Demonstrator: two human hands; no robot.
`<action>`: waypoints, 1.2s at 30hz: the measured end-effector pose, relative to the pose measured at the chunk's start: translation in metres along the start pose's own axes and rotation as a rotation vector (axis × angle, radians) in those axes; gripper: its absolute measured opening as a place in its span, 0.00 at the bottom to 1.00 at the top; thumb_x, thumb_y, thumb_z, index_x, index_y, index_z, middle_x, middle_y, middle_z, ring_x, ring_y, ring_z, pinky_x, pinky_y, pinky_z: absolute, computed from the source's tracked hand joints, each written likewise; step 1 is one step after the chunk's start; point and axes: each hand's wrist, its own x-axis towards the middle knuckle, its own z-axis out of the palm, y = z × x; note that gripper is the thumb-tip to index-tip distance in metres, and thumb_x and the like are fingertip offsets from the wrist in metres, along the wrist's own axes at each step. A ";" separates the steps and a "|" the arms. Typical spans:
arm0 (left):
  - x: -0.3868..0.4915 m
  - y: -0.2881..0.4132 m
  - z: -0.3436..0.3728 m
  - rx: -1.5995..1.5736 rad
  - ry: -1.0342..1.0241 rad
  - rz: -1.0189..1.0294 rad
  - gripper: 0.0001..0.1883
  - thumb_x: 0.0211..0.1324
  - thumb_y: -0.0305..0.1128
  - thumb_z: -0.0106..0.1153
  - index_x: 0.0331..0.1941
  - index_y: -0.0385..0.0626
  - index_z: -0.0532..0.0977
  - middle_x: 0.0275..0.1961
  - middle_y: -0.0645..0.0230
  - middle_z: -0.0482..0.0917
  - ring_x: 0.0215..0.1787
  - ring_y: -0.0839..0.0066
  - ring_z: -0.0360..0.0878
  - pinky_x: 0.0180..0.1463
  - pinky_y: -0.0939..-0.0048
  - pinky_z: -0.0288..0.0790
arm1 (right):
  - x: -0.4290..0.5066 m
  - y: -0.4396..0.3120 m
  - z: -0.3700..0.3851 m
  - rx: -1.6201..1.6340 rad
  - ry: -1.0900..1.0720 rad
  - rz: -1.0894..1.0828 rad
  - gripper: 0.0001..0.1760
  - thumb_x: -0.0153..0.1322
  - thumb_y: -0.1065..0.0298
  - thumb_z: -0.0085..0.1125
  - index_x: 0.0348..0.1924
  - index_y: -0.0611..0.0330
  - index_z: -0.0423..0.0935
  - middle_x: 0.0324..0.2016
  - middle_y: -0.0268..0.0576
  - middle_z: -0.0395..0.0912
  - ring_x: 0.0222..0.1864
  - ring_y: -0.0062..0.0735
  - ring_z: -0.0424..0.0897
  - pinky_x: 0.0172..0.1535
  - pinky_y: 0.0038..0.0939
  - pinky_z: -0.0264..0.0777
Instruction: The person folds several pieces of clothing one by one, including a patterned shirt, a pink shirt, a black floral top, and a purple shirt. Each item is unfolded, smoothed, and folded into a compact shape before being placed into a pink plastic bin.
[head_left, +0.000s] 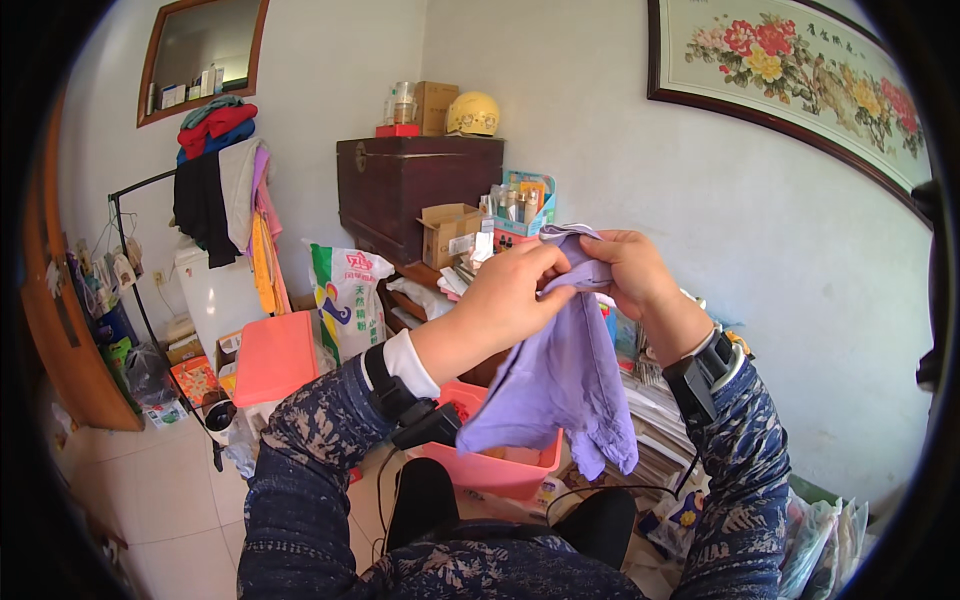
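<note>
A light purple cloth garment (555, 375) hangs from both my hands, probably a small pair of trousers, as two leg-like parts dangle apart at the bottom. My left hand (517, 289) pinches its upper edge between thumb and fingers. On the other side, my right hand (630, 266) grips the bunched top, where a paler band shows. Beneath the garment stands a pink plastic bin (495, 469), partly covered by the cloth; red items show inside it. Black straps with small devices sit around both my wrists.
A pink lid (277, 358) rests on a container at the left, beside a flour sack (349, 300). Behind are a dark wooden chest (420, 180), a yellow helmet (472, 114) and a cardboard box (448, 234). Clothes hang on a black metal rack (139, 300). Stacked papers (660, 427) lie right of the bin.
</note>
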 end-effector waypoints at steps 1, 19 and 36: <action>0.001 -0.005 0.003 0.016 -0.014 -0.019 0.11 0.57 0.30 0.66 0.40 0.39 0.77 0.36 0.66 0.79 0.35 0.80 0.78 0.35 0.75 0.74 | -0.002 0.000 0.000 -0.004 0.006 0.008 0.12 0.76 0.68 0.53 0.42 0.69 0.79 0.32 0.44 0.83 0.29 0.31 0.83 0.33 0.30 0.82; 0.006 -0.051 0.037 -0.859 -0.059 -0.602 0.09 0.66 0.33 0.60 0.42 0.39 0.79 0.38 0.70 0.82 0.35 0.82 0.80 0.41 0.77 0.76 | -0.005 0.028 -0.003 -0.043 0.026 0.095 0.13 0.74 0.61 0.61 0.43 0.61 0.74 0.36 0.41 0.79 0.36 0.30 0.80 0.37 0.32 0.78; -0.018 -0.098 0.036 -0.799 0.219 -0.818 0.12 0.72 0.35 0.46 0.44 0.38 0.75 0.35 0.74 0.76 0.36 0.83 0.68 0.43 0.74 0.65 | 0.001 0.039 -0.037 -0.133 0.252 0.124 0.15 0.76 0.62 0.44 0.42 0.62 0.76 0.35 0.43 0.81 0.39 0.36 0.81 0.41 0.39 0.76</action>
